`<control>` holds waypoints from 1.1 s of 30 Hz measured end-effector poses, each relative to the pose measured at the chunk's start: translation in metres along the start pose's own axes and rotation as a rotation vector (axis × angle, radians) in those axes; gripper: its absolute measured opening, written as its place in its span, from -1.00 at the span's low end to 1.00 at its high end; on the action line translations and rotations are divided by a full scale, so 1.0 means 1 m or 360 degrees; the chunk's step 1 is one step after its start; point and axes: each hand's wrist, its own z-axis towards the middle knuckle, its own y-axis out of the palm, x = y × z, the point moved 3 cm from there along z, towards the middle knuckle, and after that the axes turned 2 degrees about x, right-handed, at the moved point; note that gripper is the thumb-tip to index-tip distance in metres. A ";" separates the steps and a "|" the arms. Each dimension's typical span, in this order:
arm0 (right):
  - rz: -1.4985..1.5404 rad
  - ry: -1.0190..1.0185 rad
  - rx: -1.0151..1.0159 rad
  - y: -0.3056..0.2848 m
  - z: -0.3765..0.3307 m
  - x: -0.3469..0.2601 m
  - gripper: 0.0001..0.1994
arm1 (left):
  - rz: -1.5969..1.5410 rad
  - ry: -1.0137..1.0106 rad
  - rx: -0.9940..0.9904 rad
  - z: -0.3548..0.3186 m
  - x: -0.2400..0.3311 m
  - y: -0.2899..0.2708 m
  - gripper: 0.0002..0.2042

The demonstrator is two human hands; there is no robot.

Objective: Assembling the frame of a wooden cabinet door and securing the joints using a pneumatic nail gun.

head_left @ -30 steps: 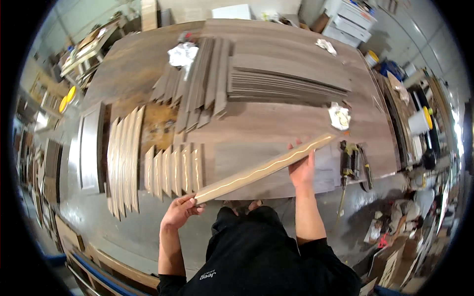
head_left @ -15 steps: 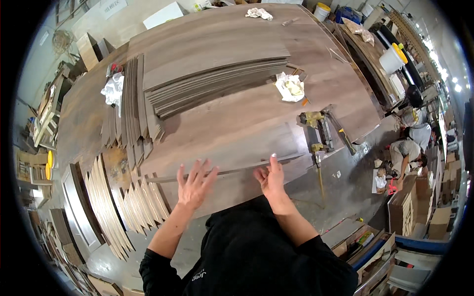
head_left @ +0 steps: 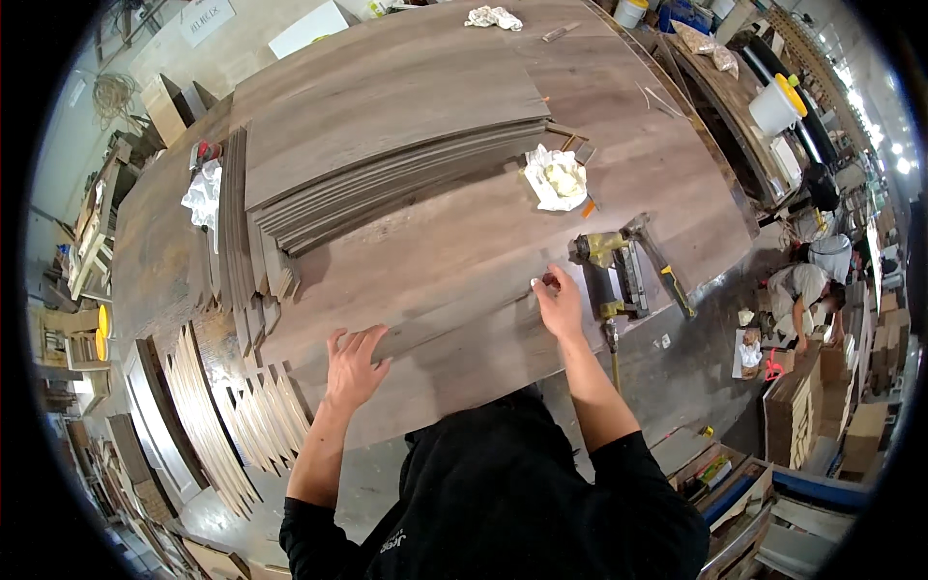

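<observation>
A person in a black top leans over a large grey-brown worktop (head_left: pixel 619 116) in a crowded woodworking shop, both hands pressed to a long, thin wooden strip (head_left: pixel 454 324) that lies flat near the worktop's front edge. The left hand (head_left: pixel 353 365) rests palm down on the strip's left part, its fingers (head_left: pixel 360 338) spread wide and flat, gripping nothing. The right hand (head_left: pixel 559 302) sits at the strip's right end, its fingers (head_left: pixel 547 282) drawn close together and bent, tips touching the wood; whether they pinch the end cannot be told.

Just right of that hand lies a yellow-and-black nail gun (head_left: pixel 619 271), and behind it a crumpled white rag (head_left: pixel 555 177). A tall stack of long grey boards (head_left: pixel 387 145) fills the middle of the worktop, with narrower boards (head_left: pixel 237 232) fanned along its left side and a second white cloth (head_left: pixel 205 193) beside them. Pale curved wooden pieces (head_left: pixel 232 425) lie in rows at the lower left.

To the far right, a white bucket with a yellow lid (head_left: pixel 779 104) stands on a side bench; its contents are hidden. At the upper left, a white rectangular sign (head_left: pixel 205 17) lies on the floor. Another person (head_left: pixel 802 290) crouches on the floor to the right, near stacked cardboard boxes (head_left: pixel 802 416).
</observation>
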 end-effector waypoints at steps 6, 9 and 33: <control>-0.0103 0.0167 -0.0307 0.001 0.028 0.005 -0.43 | -0.0177 -0.0112 -0.0069 0.011 -0.011 0.018 -0.46; -0.0186 0.0216 -0.0382 -0.001 0.034 -0.004 -0.45 | -0.0230 -0.0169 -0.0091 0.009 -0.020 0.026 -0.45; -0.0412 0.0071 -0.0458 -0.004 0.053 -0.025 -0.48 | -0.0126 -0.0362 -0.0296 0.028 -0.056 0.046 -0.47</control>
